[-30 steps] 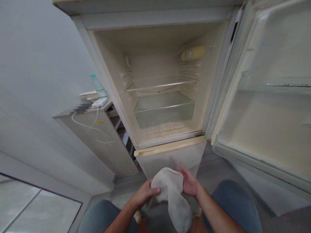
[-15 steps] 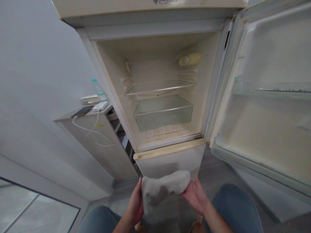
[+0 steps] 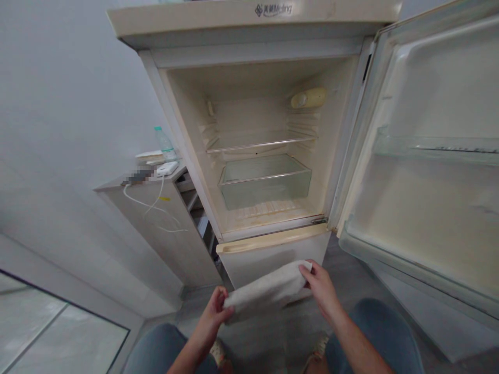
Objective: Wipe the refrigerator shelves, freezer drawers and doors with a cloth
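A pale grey cloth (image 3: 267, 288) is stretched between my two hands, low in front of the fridge. My left hand (image 3: 213, 311) pinches its left end between thumb and fingers. At the other end, a little higher, my right hand (image 3: 317, 283) is closed on the cloth's upper right corner. Behind the cloth is the white lower door (image 3: 268, 258) of the fridge, shut. Above it the fridge compartment (image 3: 249, 114) stands open, with a glass shelf (image 3: 261, 141) and a clear drawer (image 3: 267, 187) inside. Brownish stains mark the compartment's floor.
The fridge door (image 3: 436, 197) is swung wide to the right, with clear door racks. On the left a low cabinet (image 3: 156, 228) bears a water bottle (image 3: 166, 145), a white adapter (image 3: 167, 168), cables and a blurred-out object. My knees flank the grey floor (image 3: 268, 345).
The cloth has gone from hanging bunched to being drawn into a narrow slanting strip. My right hand has risen and both hands now pinch its ends. The view has shifted slightly.
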Demonstrator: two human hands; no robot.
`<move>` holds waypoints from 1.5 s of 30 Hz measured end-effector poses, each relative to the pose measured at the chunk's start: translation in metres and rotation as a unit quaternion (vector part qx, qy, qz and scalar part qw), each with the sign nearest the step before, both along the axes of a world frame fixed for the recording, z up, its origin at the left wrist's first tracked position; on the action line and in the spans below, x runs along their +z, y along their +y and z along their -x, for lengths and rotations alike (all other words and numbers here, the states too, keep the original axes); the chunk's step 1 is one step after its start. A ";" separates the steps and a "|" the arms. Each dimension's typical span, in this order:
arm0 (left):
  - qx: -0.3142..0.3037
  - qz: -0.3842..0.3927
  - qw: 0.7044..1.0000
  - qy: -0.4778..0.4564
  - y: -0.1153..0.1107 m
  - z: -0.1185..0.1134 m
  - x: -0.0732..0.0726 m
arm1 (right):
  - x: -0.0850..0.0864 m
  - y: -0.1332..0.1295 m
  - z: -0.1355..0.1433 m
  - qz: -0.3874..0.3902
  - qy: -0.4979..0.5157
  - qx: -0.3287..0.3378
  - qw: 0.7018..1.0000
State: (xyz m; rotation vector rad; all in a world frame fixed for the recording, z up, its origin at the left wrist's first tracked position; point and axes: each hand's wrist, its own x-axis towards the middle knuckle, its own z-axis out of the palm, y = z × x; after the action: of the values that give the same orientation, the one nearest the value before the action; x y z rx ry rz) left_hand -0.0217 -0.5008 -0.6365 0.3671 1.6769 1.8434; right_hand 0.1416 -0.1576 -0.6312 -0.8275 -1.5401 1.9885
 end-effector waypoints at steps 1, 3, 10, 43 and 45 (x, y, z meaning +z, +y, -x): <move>-0.012 0.036 0.998 0.041 -0.003 0.004 -0.001 | 0.002 0.004 0.000 -0.020 -0.006 -0.006 1.000; -0.032 0.116 0.986 0.120 -0.007 0.011 -0.001 | 0.005 0.014 -0.002 -0.064 -0.019 0.001 0.998; -0.074 0.296 0.895 0.325 -0.011 0.020 0.021 | 0.021 0.045 -0.014 -0.196 -0.103 0.145 0.964; -0.213 0.092 0.969 -0.086 -0.027 0.011 0.052 | 0.039 0.044 -0.019 0.126 0.044 0.227 0.965; -0.210 0.055 0.970 -0.111 -0.029 0.011 0.052 | 0.040 0.042 -0.018 0.127 0.055 0.217 0.966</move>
State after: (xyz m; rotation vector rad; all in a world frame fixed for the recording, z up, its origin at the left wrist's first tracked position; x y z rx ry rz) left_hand -0.0328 -0.5300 -0.5840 0.4152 1.4124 1.4169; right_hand 0.1599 -0.1153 -0.5916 -0.4867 -1.5187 2.5411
